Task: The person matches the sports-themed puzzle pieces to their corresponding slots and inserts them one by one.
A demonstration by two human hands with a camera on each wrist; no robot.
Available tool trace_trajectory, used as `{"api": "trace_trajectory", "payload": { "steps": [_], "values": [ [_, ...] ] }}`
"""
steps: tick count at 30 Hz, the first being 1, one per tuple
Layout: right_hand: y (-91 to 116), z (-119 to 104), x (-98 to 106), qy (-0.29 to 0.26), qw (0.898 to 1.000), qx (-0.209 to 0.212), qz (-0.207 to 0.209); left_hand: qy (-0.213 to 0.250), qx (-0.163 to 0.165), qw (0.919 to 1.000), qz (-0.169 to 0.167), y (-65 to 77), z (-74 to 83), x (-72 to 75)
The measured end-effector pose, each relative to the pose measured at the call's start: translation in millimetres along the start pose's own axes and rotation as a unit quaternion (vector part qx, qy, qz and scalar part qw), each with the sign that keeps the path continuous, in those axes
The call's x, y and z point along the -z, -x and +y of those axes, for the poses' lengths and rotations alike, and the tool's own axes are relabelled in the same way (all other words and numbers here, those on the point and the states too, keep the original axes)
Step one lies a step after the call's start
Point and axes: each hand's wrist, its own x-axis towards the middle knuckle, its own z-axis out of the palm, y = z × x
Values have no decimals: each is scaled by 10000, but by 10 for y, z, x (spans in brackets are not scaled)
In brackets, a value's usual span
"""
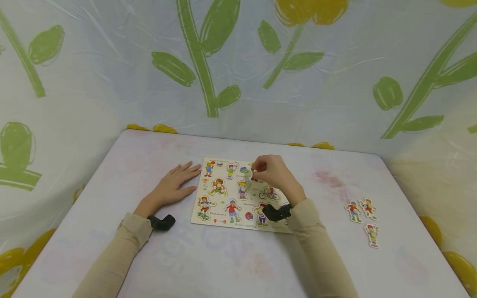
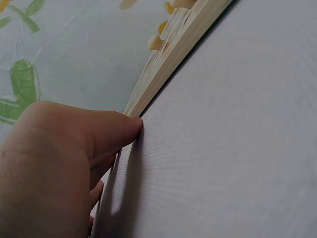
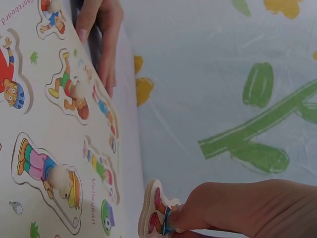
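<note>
A wooden peg puzzle board (image 1: 220,209) with sports figures lies on the table. Over its upper right part, my right hand (image 1: 273,171) pinches a puzzle piece (image 3: 157,210) showing red shoes and part of a figure; the fingers hide the rest. In the right wrist view this piece is held tilted, close to the board's far edge. My left hand (image 1: 173,186) rests on the table with fingers spread, at the left edge of the board. In the left wrist view, the thumb (image 2: 116,129) lies near the board's wooden side (image 2: 183,47).
Three loose figure pieces lie on the table at the right: one in a red shirt and blue shorts (image 1: 353,211), one with a ball (image 1: 369,208), and one with a red cap (image 1: 372,236). A flower-print curtain (image 1: 123,82) surrounds the table (image 1: 208,260).
</note>
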Motion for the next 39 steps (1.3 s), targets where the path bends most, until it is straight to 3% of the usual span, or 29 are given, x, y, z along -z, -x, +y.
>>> {"api": "trace_trajectory", "payload": {
  "steps": [12,24,31,39],
  "values": [
    [-385,-213,-224,255,9987,358,-252,-17,29,10000,13,30,-17,6],
    [-797,-366,-527,327,9966,290,-694,16,-26,10000,10,-7,-16,-9],
    [-1000,-454,-755,466,9932,471,-957,45,-15,10000,19,-8,2,8],
    [-1084,-422,-985,537,9921,-40,-1133,60,-44,10000,26,-5,10,20]
  ]
}}
